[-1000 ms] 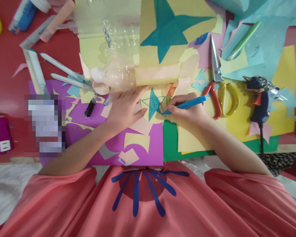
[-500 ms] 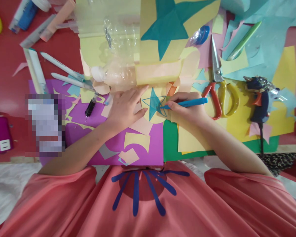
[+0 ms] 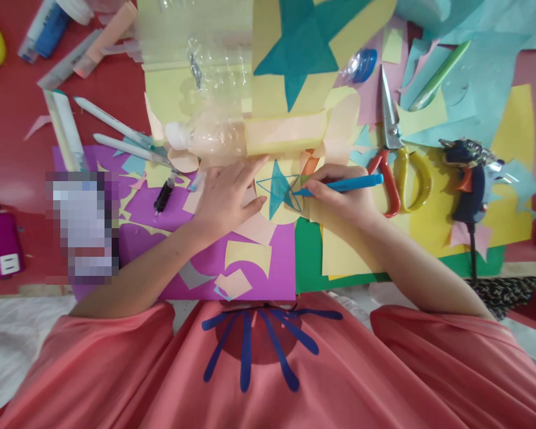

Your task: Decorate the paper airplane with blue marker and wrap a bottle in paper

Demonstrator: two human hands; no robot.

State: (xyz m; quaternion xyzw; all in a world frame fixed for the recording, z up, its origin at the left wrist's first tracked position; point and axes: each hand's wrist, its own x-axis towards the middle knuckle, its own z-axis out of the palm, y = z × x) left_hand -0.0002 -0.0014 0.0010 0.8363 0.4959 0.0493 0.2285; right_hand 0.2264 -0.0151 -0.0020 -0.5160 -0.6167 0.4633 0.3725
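Observation:
A round piece of pale yellow paper (image 3: 264,170) carries a star drawing (image 3: 280,192), its middle coloured blue-green and its right points only outlined. My right hand (image 3: 339,193) is closed around a blue felt-tip pen (image 3: 355,182), whose tip touches the right part of the star. Flat at the paper's left edge lies my left hand (image 3: 226,196), fingers spread and holding nothing. Just behind the paper is a clear plastic bottle (image 3: 209,137) with a pale paper band (image 3: 288,134) around it. Farther back, a large blue-green star (image 3: 301,50) shows on yellow paper.
Right of my hand lie scissors (image 3: 390,113) with red and yellow handles, and a dark blue glue gun (image 3: 469,190). Purple paper (image 3: 268,283) with scraps lies in front. At left are white pens (image 3: 111,122), a phone (image 3: 83,226) and a magenta case (image 3: 0,244).
The pen and my right fingertips have shifted slightly to the right over the star. My left hand stays in place.

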